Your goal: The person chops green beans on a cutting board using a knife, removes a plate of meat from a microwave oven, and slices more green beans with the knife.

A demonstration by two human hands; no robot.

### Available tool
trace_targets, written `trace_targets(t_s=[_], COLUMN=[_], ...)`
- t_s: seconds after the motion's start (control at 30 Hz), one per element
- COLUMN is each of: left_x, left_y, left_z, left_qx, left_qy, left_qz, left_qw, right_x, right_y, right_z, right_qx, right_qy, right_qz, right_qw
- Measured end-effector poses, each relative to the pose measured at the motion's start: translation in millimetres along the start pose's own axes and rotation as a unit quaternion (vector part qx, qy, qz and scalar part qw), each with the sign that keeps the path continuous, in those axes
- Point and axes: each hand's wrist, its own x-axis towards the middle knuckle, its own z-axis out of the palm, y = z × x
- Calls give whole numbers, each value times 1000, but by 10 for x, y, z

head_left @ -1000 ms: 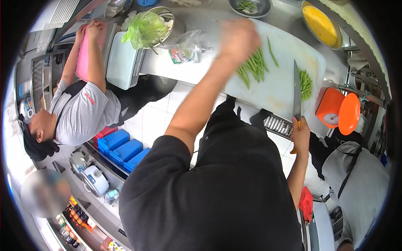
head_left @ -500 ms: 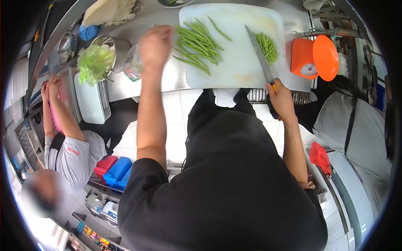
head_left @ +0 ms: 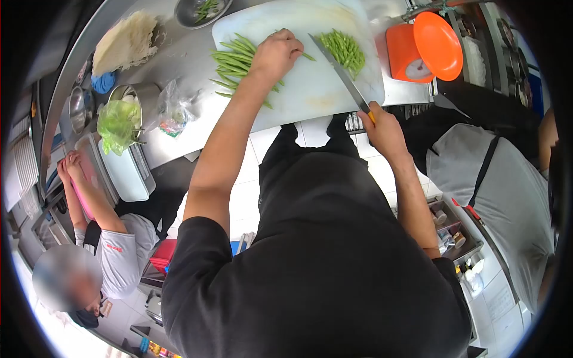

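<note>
Over the white cutting board (head_left: 298, 89), my left hand (head_left: 277, 52) is closed with its fingertips at a single green bean (head_left: 308, 56) lying apart from the rest. Long green beans (head_left: 236, 62) lie in a pile beneath and left of that hand. The yellow handle of a large knife (head_left: 343, 77) is in my right hand (head_left: 385, 130) at the board's near right edge. The blade points up and left across the board. Cut green beans (head_left: 343, 51) form a heap just right of the blade.
An orange scale (head_left: 409, 53) stands right of the board. Left are a plastic bag (head_left: 174, 110), a metal pot (head_left: 146, 98) with leafy greens (head_left: 118, 125), and pale dried sheets (head_left: 125, 45). A metal bowl (head_left: 197, 24) sits behind. One person (head_left: 128, 244) is at left, another (head_left: 495, 185) at right.
My left hand has moved right, from beside the board to over it at the lone bean. The view has shifted, and my right hand still holds the knife.
</note>
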Motion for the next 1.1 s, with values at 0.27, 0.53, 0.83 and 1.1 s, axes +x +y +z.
trace_targets(t_s=[0.27,0.53,0.83,1.1], left_x=[14,12,20,7], left_y=[102,107,98,72], left_z=[23,9,8,16], left_qx=[-31,-20,-9,-3], left_qy=[-5,0,-14,-7], left_qz=[-13,-9,-22,-17], left_qw=[999,1000,1000,1000], right_x=[-79,-146,-14,42], right_y=[-42,-20,-47,-70], right_z=[-67,-34,16,84], right_qx=[-61,-98,-60,-83], right_qy=[-11,10,3,-14], right_qz=[-20,-40,-51,-30], right_qw=[998,994,997,996])
